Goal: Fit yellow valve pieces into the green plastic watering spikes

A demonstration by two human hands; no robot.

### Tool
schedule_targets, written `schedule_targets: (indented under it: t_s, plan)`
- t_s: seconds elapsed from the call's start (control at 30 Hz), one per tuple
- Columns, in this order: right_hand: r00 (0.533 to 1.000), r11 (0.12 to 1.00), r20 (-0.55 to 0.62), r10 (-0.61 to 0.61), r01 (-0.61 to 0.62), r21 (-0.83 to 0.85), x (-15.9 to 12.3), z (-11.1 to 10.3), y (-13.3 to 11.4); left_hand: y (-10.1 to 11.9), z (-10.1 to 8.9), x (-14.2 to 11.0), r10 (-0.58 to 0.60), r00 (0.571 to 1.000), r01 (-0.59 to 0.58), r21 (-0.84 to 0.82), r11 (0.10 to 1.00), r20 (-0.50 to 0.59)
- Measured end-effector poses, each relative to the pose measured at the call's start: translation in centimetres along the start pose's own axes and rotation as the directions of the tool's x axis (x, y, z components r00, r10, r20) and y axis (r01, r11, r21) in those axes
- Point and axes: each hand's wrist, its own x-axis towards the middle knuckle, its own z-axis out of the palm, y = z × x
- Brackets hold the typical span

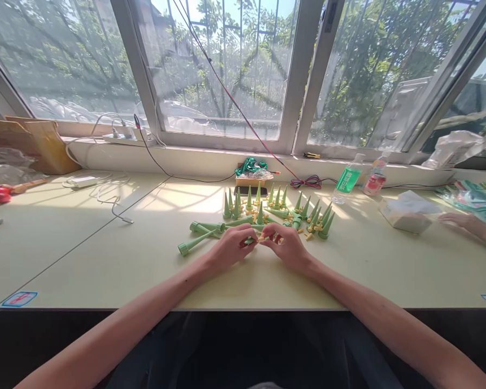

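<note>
Both of my hands meet just above the table, in front of a cluster of green plastic cones. My left hand (240, 241) is closed around a green cone (249, 241), most of which its fingers hide. In my right hand (285, 244), thumb and fingers pinch a small yellow plastic piece (261, 237) against the end of that cone. Several loose cones lie on their sides by my left hand, one green cone (194, 242) nearest the front. Behind, several cones (276, 198) stand upright on their wide ends, with small yellow pieces (309, 236) scattered among them.
A small box (250, 182) with green cord stands behind the cones. Rightward are a green-labelled bottle (347, 180), a pink-labelled bottle (376, 178) and a tissue box (407, 215). Another person's hand (459, 219) rests at far right. A white cable (112, 200) lies left.
</note>
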Motion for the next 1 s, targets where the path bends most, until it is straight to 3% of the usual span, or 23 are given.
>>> schedule_targets:
  t_s: [0.77,1.0]
  plan:
    - [1.0,1.0,0.028,-0.006,0.006,0.003,0.08,-0.09,0.0,-0.01,0.05,-0.02,0.005,0.999,-0.005,0.014,1.0,-0.032]
    - [1.0,1.0,0.03,0.0,0.0,-0.005,0.07,-0.17,-0.21,-0.26,0.17,-0.24,-0.041,0.999,0.041,-0.027,0.999,0.004]
